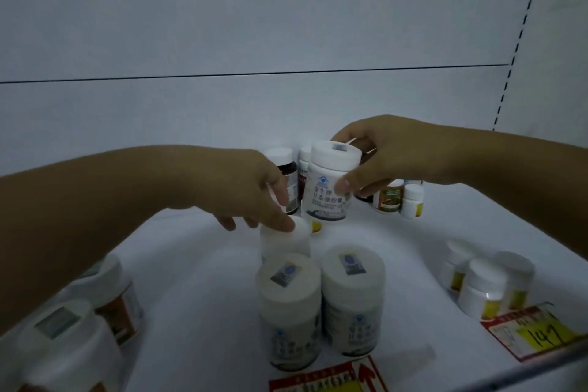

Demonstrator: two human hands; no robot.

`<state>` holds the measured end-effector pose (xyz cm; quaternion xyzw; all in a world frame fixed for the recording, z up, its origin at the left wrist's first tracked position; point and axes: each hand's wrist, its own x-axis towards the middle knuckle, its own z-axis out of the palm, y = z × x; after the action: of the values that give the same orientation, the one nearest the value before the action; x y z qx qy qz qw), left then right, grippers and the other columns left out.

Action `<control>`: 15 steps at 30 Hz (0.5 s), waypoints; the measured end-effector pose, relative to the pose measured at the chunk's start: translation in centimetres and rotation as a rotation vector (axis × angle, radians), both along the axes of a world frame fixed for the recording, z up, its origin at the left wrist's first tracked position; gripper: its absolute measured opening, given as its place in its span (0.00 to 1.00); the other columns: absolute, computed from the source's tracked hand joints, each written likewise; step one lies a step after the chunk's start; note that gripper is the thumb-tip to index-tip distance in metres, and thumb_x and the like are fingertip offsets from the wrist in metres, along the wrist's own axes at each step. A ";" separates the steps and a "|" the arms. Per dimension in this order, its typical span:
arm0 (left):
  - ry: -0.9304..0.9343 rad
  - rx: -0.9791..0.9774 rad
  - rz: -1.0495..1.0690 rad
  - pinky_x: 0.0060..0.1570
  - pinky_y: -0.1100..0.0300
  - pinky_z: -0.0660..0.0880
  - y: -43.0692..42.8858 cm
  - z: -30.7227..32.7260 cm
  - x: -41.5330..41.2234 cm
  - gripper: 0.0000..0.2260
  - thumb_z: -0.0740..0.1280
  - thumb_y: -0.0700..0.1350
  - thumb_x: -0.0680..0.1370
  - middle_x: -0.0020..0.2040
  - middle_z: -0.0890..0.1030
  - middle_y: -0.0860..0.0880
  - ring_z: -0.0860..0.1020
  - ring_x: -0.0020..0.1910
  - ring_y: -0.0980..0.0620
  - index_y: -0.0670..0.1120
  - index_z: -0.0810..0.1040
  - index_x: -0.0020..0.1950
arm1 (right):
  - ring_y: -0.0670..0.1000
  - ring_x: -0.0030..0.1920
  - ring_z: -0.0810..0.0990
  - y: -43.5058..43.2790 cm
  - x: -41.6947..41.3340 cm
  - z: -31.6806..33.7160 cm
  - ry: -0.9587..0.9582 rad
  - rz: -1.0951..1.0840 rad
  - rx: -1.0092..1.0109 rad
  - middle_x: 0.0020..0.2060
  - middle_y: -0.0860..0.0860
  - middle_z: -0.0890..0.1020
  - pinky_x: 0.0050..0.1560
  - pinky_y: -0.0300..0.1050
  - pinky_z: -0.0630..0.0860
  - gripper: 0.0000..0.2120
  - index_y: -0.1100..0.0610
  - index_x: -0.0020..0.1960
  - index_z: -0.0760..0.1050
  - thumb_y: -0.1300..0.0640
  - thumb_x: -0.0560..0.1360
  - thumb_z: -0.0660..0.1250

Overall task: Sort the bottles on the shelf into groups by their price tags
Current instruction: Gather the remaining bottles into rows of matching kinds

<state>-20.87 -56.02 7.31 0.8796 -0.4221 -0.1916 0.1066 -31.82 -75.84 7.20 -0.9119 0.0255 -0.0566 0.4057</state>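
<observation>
Bottles are grouped on the shelf [197, 264]; one white bottle [327, 183] is held aloft at twelve o'clock, clasped by the right hand [378, 162]. The left hand [254, 197], fingers loosely open, touches a capped bottle [286, 240]. Light, rigid, smooth plastic is judged; sides are best gripped.

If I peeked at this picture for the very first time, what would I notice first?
You would first see the two bare arms reaching in from both sides and meeting mid-shelf. The right hand holds a white bottle with blue writing up in the air, while the left hand touches the cap of a white bottle behind two matching bottles at the front. Next, the yellow price tag at the front right edge catches the eye.
</observation>
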 end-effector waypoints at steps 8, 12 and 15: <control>0.024 0.028 0.005 0.36 0.63 0.81 -1.1 -0.9 -0.1 0.13 0.75 0.49 0.67 0.47 0.81 0.50 0.81 0.37 0.55 0.53 0.78 0.48 | 0.40 0.40 0.82 0.6 -0.4 -3.3 0.225 0.107 -0.190 0.47 0.39 0.79 0.34 0.32 0.77 0.23 0.44 0.55 0.74 0.56 0.64 0.77; 0.004 0.053 0.005 0.37 0.64 0.81 -1.5 -0.8 -0.1 0.11 0.75 0.49 0.67 0.48 0.80 0.50 0.81 0.38 0.54 0.53 0.76 0.45 | 0.42 0.48 0.81 0.5 -0.2 -4.2 0.309 0.164 -0.137 0.54 0.41 0.79 0.38 0.30 0.77 0.25 0.48 0.62 0.73 0.60 0.68 0.73; -0.017 0.111 -0.011 0.36 0.66 0.80 -1.7 -0.7 -0.4 0.10 0.74 0.51 0.68 0.50 0.80 0.50 0.80 0.38 0.56 0.55 0.74 0.44 | 0.49 0.52 0.82 0.2 -0.6 -4.1 0.395 0.189 -0.087 0.61 0.46 0.78 0.46 0.38 0.80 0.24 0.51 0.65 0.72 0.64 0.71 0.70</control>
<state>-21.29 -57.73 6.63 0.8833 -0.4168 -0.2080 0.0533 -32.42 -75.62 3.08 -0.9203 0.0166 0.1601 0.3565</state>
